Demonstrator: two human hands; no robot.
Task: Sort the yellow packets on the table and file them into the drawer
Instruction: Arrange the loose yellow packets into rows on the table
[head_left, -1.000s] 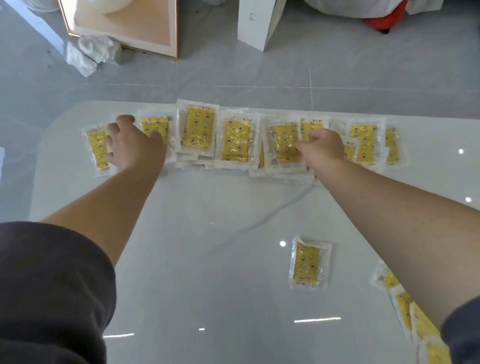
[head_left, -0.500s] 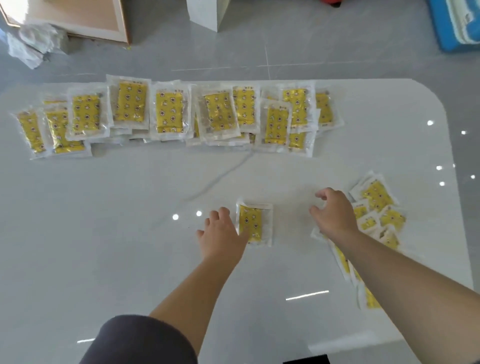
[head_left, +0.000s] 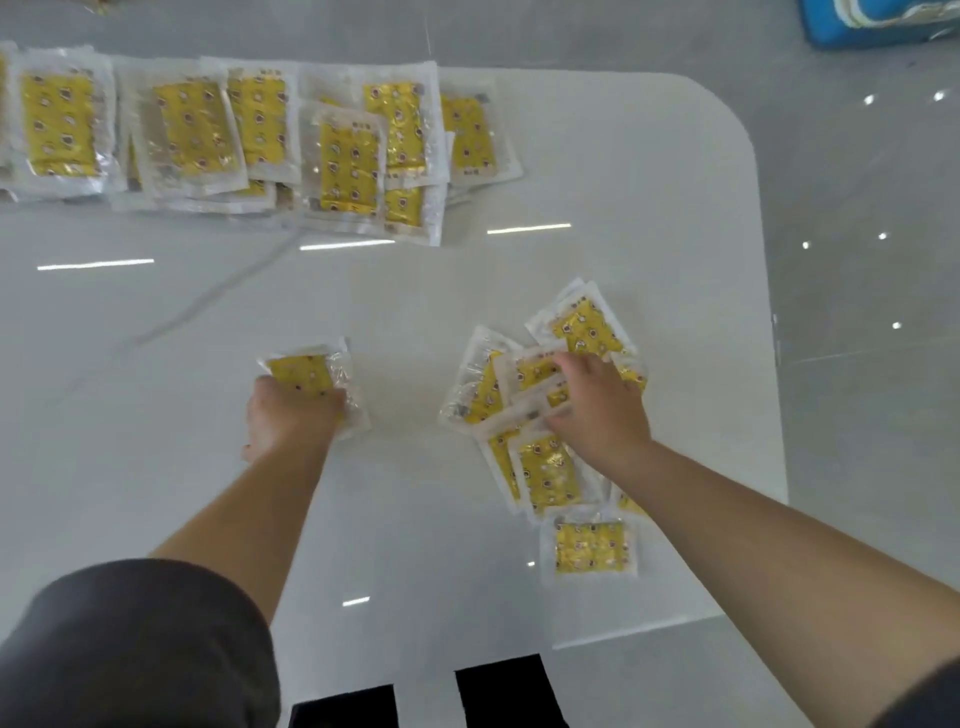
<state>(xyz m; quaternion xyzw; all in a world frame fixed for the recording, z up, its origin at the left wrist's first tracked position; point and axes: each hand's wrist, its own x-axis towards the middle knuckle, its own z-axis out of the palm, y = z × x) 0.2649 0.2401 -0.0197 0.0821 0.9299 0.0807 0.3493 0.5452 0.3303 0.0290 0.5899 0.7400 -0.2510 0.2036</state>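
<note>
Slip risk at the loose pile.
Left hand (head_left: 291, 415) gripped one packet (head_left: 306, 371); right hand (head_left: 597, 400) lay on the pile (head_left: 545, 470) beneath it, grip unclear. Raking could skid glossy packets off the table (head_left: 701, 249), whose edge lay near its right.

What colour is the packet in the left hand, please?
The packet is yellow with dark dots; head view.

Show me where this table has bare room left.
Bare: the wide band of table between the far row of packets and the left hand gripping one packet, plus the near-left stretch. Crowded: that row, and the loose pile under the right hand.
</note>
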